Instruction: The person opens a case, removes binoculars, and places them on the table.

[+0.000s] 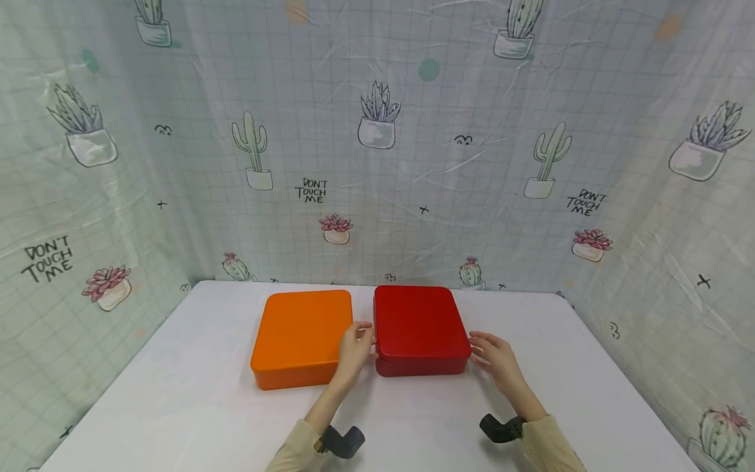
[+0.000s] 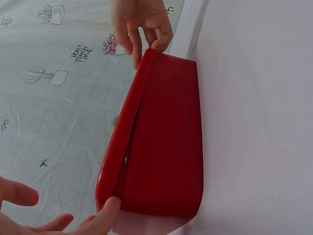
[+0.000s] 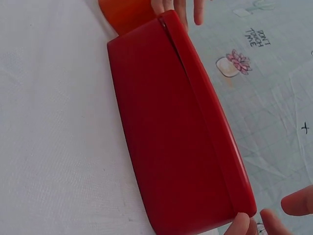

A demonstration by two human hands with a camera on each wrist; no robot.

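Note:
A red square box (image 1: 421,366) rests on the white table, topped by its red lid (image 1: 419,320). The lid sits askew, and a dark gap shows under its edge toward the left side in both wrist views. My left hand (image 1: 356,347) is at the box's left side, its thumb (image 2: 108,213) touching the lid's edge, the other fingers spread. On the opposite side, my right hand (image 1: 497,359) has its thumb (image 3: 238,224) against the lid's corner, fingers loosely extended. What lies inside the box is hidden.
Just left of the red box stands an orange box (image 1: 303,328), its right side near my left forearm. The white table (image 1: 194,380) is bordered by a cactus-printed curtain (image 1: 436,177) at the back and sides. A dark wrist mount (image 1: 501,429) sits on each wrist.

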